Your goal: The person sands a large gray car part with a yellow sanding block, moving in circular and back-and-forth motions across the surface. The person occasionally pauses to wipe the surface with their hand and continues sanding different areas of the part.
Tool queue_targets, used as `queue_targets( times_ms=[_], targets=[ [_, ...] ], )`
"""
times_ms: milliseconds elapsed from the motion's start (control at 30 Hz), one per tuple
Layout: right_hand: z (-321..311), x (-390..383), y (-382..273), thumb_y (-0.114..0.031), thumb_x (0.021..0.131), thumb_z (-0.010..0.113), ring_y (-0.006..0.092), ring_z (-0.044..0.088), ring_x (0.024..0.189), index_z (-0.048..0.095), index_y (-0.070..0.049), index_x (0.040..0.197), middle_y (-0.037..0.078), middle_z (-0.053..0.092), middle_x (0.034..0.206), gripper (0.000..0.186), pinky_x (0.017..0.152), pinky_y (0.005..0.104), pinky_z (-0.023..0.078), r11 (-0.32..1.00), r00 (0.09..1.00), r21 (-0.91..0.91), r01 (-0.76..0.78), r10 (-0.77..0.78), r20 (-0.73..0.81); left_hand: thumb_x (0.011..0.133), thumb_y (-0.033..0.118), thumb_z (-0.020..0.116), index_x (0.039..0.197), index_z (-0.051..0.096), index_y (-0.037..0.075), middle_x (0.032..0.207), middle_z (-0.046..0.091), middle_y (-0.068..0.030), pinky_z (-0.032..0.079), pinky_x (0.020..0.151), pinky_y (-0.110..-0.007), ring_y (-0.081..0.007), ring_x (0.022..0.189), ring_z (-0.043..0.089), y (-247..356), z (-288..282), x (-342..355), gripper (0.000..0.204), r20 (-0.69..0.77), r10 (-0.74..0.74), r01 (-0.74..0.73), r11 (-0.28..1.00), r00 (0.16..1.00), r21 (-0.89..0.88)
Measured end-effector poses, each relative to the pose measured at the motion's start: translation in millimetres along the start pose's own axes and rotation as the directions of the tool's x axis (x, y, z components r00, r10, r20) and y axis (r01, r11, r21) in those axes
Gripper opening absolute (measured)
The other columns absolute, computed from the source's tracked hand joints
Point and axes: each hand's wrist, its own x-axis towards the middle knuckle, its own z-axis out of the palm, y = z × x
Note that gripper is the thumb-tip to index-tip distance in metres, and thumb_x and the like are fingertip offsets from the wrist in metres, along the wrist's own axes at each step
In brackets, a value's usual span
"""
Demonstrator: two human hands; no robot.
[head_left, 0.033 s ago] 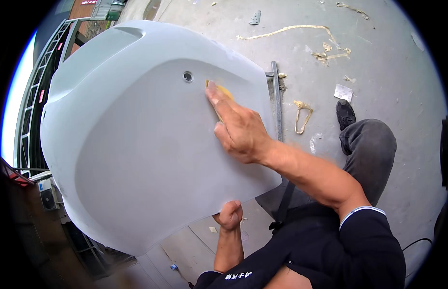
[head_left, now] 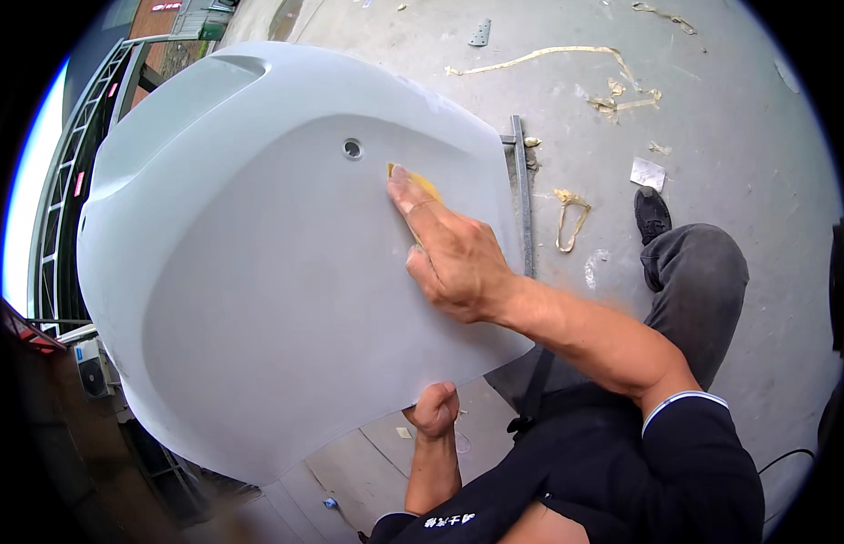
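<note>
Soft daylight brightens the grey panel (head_left: pixel 258 272) around the right hand (head_left: pixel 463 263), with faint shadow (head_left: pixel 481 337) just below it, white glare (head_left: pixel 27 208) far to its left and bent edges toward the black border.

A dark short-sleeved shirt (head_left: pixel 612 458) with white-edged cuffs (head_left: pixel 683 396) tops grey trousers (head_left: pixel 698 286) and a black shoe (head_left: pixel 652 216).

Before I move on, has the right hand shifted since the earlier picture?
Yes. The right hand has moved slightly lower in the picture, toward the person's body, judged against the grey metal bar beside the pale grey panel.
</note>
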Motion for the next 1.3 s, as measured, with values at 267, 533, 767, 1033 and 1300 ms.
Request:
queue_targets(
  times_ms=[267,533,767,1033,1300],
  targets=[
    [5,-1,1,-0.008,0.093,0.052,0.0471,0.067,0.126,0.045,0.005,0.16,0.03,0.053,0.159,0.068,0.106,0.0498,0.056,0.999,0.999,0.033,-0.027,0.027,-0.016,0.073,-0.008,0.054,0.117,0.067,-0.003,0.109,0.07,-0.0111,0.056,0.103,-0.047,-0.0288,0.107,0.07,-9,-10,-1,0.047,-0.055,-0.05,0.046,0.997,0.997,-0.061],
    [9,-13,0,-0.004,0.092,0.053,0.0465,0.07,0.118,0.05,0.004,0.155,0.032,0.057,0.155,0.063,0.099,0.0511,0.059,0.999,0.997,0.032,0.004,-0.002,-0.079,0.073,-0.008,0.053,0.115,0.068,-0.002,0.107,0.069,-0.0103,0.056,0.102,-0.047,-0.0299,0.105,0.069,4,14,6,0.045,-0.088,-0.101,0.099,0.995,0.991,-0.027],
    [6,-13,1,-0.004,0.092,0.055,0.0463,0.072,0.113,0.055,0.005,0.15,0.029,0.057,0.156,0.059,0.097,0.0491,0.06,0.999,0.995,0.051,0.007,-0.002,-0.104,0.069,-0.008,0.053,0.125,0.067,-0.004,0.12,0.071,-0.0138,0.053,0.109,-0.049,-0.035,0.116,0.068,4,-1,8,0.057,0.075,-0.085,0.088,0.995,0.994,-0.045],
    [9,-8,-2,-0.004,0.091,0.057,0.0458,0.074,0.108,0.056,0.005,0.149,0.029,0.06,0.153,0.059,0.091,0.0481,0.062,0.997,0.993,0.075,0.012,-0.004,-0.119,0.069,-0.007,0.052,0.125,0.067,-0.004,0.122,0.071,-0.0144,0.052,0.112,-0.05,-0.0354,0.12,0.068,0,-4,10,0.058,0.071,-0.056,0.061,0.996,0.996,-0.059],
    [3,9,4,-0.005,0.092,0.056,0.0441,0.074,0.107,0.058,0.006,0.148,0.029,0.062,0.151,0.057,0.091,0.0488,0.062,0.999,0.993,0.049,-0.018,0.024,-0.114,0.069,-0.008,0.051,0.129,0.066,-0.004,0.12,0.07,-0.0132,0.054,0.108,-0.049,-0.0345,0.115,0.068,-5,-25,8,0.062,0.15,-0.055,0.069,0.994,0.987,-0.09]
  ],
)
